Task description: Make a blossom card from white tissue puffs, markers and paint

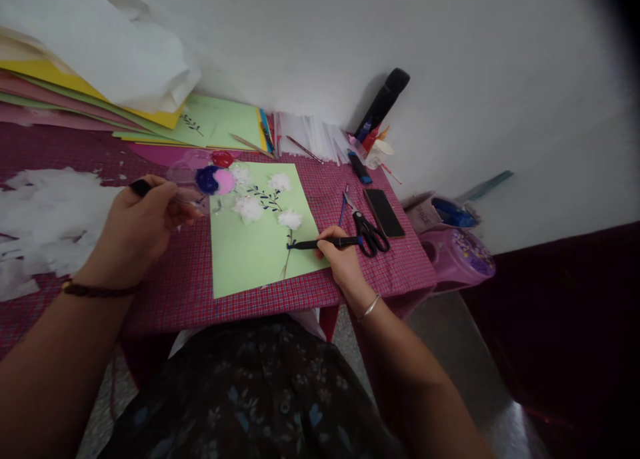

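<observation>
My right hand (337, 254) is closed around a black marker (340, 242), its tip touching a blue mark on a light green sheet (240, 262). White fluffy flowers (290, 219) and dark leafy sprigs (267, 198) decorate the sheet. My left hand (150, 212) holds a clear plastic paint palette (187, 172) with blue, pink and red paint, over the sheet's upper left corner. A small black cap (141, 188) also sits between the fingers of that hand.
White paper scraps (55, 212) lie at left, coloured sheets (90, 92) behind them. Right of the green sheet are black scissors (373, 236), a phone (384, 212) and a glue bottle (360, 167). A pink tub (440, 266) stands beyond the table's right edge.
</observation>
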{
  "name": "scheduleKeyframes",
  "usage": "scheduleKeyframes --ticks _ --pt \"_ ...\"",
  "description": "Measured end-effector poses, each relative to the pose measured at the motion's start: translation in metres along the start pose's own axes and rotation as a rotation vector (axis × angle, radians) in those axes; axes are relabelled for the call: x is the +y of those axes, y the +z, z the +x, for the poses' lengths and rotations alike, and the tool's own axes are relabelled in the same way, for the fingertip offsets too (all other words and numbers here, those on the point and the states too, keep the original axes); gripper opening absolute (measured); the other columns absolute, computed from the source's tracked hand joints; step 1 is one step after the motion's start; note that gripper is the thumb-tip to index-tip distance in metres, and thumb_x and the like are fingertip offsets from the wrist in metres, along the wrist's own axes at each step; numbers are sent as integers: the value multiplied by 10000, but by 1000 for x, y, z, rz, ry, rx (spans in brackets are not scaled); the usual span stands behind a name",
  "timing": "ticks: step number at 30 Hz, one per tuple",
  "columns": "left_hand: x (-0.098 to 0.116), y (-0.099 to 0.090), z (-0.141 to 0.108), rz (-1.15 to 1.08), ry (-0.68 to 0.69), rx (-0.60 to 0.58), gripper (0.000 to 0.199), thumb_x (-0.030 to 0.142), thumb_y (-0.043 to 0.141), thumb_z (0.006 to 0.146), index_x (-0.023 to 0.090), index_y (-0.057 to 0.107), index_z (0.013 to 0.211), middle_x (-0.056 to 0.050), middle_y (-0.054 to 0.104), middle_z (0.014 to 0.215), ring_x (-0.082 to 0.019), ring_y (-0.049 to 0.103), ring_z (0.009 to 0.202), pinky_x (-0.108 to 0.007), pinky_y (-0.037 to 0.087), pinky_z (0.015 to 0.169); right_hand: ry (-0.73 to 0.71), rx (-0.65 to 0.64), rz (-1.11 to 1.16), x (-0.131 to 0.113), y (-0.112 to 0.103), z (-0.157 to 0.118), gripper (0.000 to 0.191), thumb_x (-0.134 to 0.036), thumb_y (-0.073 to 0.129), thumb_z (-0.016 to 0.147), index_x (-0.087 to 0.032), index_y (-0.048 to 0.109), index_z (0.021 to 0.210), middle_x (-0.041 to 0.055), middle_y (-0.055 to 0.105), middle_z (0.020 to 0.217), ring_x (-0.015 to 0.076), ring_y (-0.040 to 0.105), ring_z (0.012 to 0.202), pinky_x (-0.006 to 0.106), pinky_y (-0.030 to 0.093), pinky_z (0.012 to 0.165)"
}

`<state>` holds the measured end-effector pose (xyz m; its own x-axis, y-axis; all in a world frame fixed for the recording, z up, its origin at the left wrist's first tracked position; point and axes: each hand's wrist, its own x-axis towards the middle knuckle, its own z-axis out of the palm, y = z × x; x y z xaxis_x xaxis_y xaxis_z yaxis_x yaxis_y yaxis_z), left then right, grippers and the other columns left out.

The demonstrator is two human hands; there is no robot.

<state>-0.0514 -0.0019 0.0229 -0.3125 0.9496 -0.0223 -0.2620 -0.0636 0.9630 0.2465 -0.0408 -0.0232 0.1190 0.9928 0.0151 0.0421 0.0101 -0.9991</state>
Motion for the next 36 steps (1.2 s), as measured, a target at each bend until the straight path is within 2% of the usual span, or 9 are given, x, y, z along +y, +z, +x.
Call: scheduleKeyframes --ticks 6,11,15,24,30,36 --pt "-3 -2 2 16 13 14 119 136 589 736 186 496 682 10 680 647 -107 603 449 -207 422 404 -4 53 164 -2 -6 -7 61 -258 615 731 -226 568 753 -60 576 540 131 531 526 262 403 548" --pt "-4 -2 4 7 15 -5 121 120 590 719 180 497 670 12 679 643 -109 608 452 -208 438 406 -63 108 28 4 -10 -25 81 -284 638 769 -235 579 796 -47 599 614 145 557 576 285 451 586" --pt "0 1 1 22 -5 26 112 125 569 731 182 495 669 19 678 628 -108 603 440 -202 425 391 -76 103 -31 3 -10 -31 68 -278 631 776 -235 583 795 -40 586 631 146 546 585 284 435 576" --pt "1 2 1 28 -9 34 142 81 530 751 185 477 670 28 670 602 -108 598 424 -193 413 379 -44 74 -39 -2 -7 -29 90 -283 629 751 -233 567 791 -41 562 620 147 535 570 292 421 566" --pt "1 5 -1 20 -9 49 157 72 530 764 182 472 668 25 674 617 -101 595 424 -191 427 399 -70 62 -162 -2 -8 -29 53 -266 604 760 -233 567 779 -31 547 650 160 535 614 306 417 593" --pt "-1 2 1 17 5 29 147 84 558 745 186 479 675 28 674 621 -108 600 432 -201 429 405 -57 20 -170 -1 -10 -29 34 -251 594 757 -231 567 759 -40 524 628 152 516 589 296 400 571"
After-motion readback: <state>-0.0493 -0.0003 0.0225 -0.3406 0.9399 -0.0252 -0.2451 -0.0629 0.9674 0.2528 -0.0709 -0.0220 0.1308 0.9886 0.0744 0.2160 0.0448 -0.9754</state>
